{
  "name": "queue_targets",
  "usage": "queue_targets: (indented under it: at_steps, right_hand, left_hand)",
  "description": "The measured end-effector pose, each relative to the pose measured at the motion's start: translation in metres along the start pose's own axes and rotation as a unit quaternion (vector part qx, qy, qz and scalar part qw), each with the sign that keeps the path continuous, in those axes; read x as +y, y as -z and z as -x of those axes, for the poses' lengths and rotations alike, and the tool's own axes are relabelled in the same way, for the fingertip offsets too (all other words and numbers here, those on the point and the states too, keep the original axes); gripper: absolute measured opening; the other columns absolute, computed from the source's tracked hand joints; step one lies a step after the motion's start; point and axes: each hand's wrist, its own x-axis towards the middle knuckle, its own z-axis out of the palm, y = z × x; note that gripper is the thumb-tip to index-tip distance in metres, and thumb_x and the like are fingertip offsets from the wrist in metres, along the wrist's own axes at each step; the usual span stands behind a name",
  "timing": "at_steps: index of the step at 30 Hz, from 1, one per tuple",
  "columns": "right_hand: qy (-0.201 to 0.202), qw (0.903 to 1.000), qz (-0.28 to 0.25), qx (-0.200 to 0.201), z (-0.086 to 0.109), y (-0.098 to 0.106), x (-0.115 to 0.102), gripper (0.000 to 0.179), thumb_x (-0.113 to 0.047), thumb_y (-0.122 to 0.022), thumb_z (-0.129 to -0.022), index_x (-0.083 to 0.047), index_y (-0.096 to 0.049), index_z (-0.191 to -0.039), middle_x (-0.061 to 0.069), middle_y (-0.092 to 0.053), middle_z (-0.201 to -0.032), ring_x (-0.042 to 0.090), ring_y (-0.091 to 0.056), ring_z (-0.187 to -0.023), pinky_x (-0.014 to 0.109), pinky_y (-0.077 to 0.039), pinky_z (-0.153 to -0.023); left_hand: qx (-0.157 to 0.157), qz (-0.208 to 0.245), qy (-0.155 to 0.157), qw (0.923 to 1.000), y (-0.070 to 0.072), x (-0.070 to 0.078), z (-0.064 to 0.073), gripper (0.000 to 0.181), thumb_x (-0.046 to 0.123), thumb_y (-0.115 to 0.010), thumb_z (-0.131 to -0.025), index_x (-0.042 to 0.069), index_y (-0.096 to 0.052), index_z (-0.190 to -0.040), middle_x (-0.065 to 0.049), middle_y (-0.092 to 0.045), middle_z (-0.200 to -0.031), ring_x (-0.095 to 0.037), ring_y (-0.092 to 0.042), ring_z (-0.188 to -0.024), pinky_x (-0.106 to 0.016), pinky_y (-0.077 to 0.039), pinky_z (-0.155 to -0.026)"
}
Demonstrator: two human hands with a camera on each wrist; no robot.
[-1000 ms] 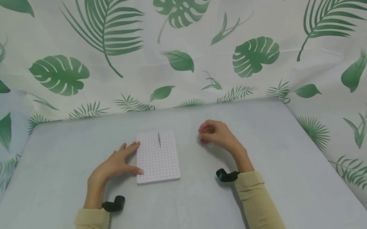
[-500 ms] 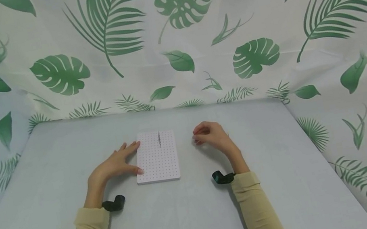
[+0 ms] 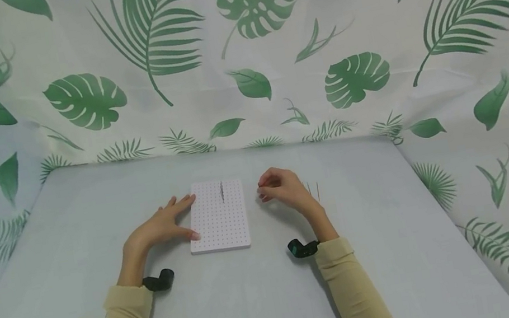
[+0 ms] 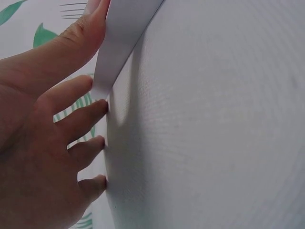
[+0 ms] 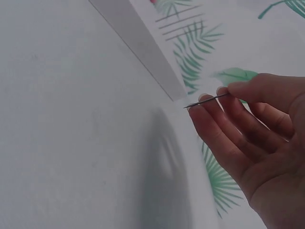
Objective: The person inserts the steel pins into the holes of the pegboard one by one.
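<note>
Head: dotted white board [image 3: 217, 225] between 2 hands [image 3: 159, 228] [image 3: 287, 192]

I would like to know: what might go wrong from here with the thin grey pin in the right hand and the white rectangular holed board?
The thin grey pin might slip or twist, because the bare right hand holds it only between fingertips.
The white rectangular holed board might shift if pushed, since the bare left hand touches only its left side.
The thin grey upright pins near the board's far edge might be bumped if the right hand reaches over them.
</note>
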Motion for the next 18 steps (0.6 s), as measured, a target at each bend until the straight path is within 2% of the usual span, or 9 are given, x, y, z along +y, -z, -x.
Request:
queue_targets:
  at_steps: [5,18]
  right_hand:
    - [0.002,0.9997,0.023,0.012,-0.001,-0.005,0.001,0.012,-0.005,-0.073,-0.093,-0.001,-0.067,-0.103,0.017,-0.075,-0.096,0.025,-0.075,-0.082,0.04,-0.065,-0.074]
    - [0.04,0.9989,0.011,0.023,-0.006,-0.014,-0.007,0.01,-0.004,-0.072,-0.093,-0.001,-0.067,-0.1,0.018,-0.072,-0.094,0.029,-0.074,-0.084,0.042,-0.066,-0.075]
  left_hand:
    - [0.002,0.001,-0.002,1.0,-0.001,-0.001,-0.001,0.102,0.036,-0.085,-0.083,0.011,-0.028,-0.163,-0.021,-0.016,-0.17,-0.046,0.0,-0.158,-0.071,0.0,-0.124]
    - [0.001,-0.004,-0.003,1.0,0.0,0.001,0.001,0.1,0.034,-0.084,-0.084,0.011,-0.028,-0.163,-0.018,-0.018,-0.171,-0.046,0.0,-0.158,-0.069,0.001,-0.125]
